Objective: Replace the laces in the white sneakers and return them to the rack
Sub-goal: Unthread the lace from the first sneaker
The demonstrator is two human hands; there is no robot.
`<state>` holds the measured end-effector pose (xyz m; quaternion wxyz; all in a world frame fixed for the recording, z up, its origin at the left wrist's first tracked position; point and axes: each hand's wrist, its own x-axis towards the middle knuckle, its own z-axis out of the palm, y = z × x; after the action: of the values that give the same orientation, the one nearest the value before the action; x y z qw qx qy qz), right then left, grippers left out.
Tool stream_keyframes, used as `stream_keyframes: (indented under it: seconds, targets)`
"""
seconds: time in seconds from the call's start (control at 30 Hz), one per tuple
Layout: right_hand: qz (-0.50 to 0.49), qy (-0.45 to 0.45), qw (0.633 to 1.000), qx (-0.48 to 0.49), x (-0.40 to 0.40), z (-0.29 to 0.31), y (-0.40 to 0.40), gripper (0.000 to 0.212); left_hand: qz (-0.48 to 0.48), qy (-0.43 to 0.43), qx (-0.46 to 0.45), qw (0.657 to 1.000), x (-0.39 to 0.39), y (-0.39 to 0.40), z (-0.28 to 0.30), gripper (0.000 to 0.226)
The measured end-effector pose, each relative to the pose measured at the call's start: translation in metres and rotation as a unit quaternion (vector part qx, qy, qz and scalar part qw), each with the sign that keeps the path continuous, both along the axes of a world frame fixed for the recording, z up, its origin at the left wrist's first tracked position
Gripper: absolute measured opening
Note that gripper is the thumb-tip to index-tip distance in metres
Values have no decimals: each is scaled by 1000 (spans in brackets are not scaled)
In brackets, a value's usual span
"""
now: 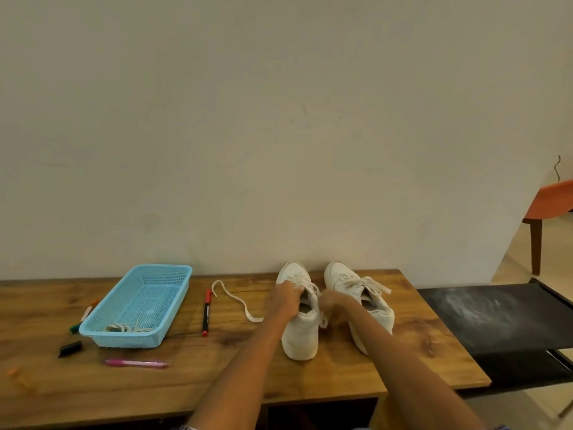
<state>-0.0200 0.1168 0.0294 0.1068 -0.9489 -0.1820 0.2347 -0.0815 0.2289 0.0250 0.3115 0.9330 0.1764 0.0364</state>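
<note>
I see both hands on the left sneaker: left hand and right hand each pinch its lace; the laced sneaker stands just right of them on the counter.

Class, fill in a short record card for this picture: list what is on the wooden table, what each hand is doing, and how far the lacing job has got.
Surface: wooden table
Left sneaker: being laced
Right sneaker: laced, with a bow
Left hand: grips the lace at the left sneaker's eyelets
Right hand: pinches the lace, whose loose end trails leftward
Blue basket: holds a bundle of laces
Also on table: red marker, pink pen
</note>
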Motion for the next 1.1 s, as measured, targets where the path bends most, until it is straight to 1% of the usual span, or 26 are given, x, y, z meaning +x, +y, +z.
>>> stream_keyframes:
  seconds: [0.03, 0.07, 0.1, 0.13, 0.2, 0.27, 0.3, 0.37, 0.43, 0.47, 0.53, 0.57, 0.63, 0.73, 0.77, 0.8, 0.87, 0.93, 1.03, 1.1]
  targets:
    - [18, 20, 999, -33, -4, -6, -5, 17, 3, -3, 5, 1000, -4, -1, -3, 40]
    - [21, 22, 999, -39, -9, -8, -9, 3, 13, -5, 1, 1000, -5, 0, -6, 41]
    - [-7, -24, 1000, -16, -8, -8, -12, 18, 25, -7, -8, 1000, -5, 0, -8, 41]
    - [-43, -90, 995, 23, -6, -7, -12, 28, 36, -12, -12, 999, -5, 1, -10, 38]
    - [-86, -188, 969, 134, -9, 1, -9, 31, 62, -30, -7, 998, -6, -1, -12, 28]
    - [-100, -214, 952, 195, -11, 11, 3, 30, 93, -67, 9, 993, -8, -6, -13, 18]
    - [-97, -204, 954, 195, -13, 13, 9, 32, 103, -87, 11, 991, -8, -8, -15, 14]
    - [-83, -210, 960, 166, -24, 12, 21, 30, 117, -125, 26, 985, -8, -11, -16, 16]
    - [-89, -261, 950, 148, -31, 1, 28, 18, 111, -159, 67, 979, -6, -11, -21, 17]
    - [-103, -284, 940, 156, -34, -6, 29, 17, 104, -176, 75, 976, -6, -10, -24, 18]
    - [-119, -308, 927, 177, -36, -16, 30, 17, 79, -201, 57, 975, -7, -12, -24, 21]
    - [-108, -319, 927, 166, -35, -17, 30, 17, 75, -207, 49, 974, -7, -12, -25, 22]
    - [-87, -325, 930, 146, -31, -18, 30, 19, 82, -208, 37, 974, -7, -13, -23, 23]
    - [-79, -301, 937, 157, -28, -18, 30, 19, 92, -195, 23, 976, -7, -13, -20, 22]
    - [-80, -295, 938, 163, -27, -19, 29, 20, 92, -188, 32, 977, -7, -13, -19, 21]
    - [-110, -273, 935, 198, -26, -19, 29, 22, 91, -180, 48, 978, -8, -12, -19, 22]
    - [-174, -254, 917, 253, -23, -22, 28, 23, 84, -170, 61, 980, -9, -12, -20, 27]
    - [-205, -240, 906, 282, -21, -24, 30, 23, 73, -166, 72, 981, -6, -10, -23, 28]
    - [-195, -240, 911, 273, -26, -20, 29, 24, 37, -151, 115, 981, 2, -6, -24, 23]
    - [-179, -251, 916, 256, -27, -19, 27, 25, 2, -128, 157, 979, 6, -4, -18, 26]
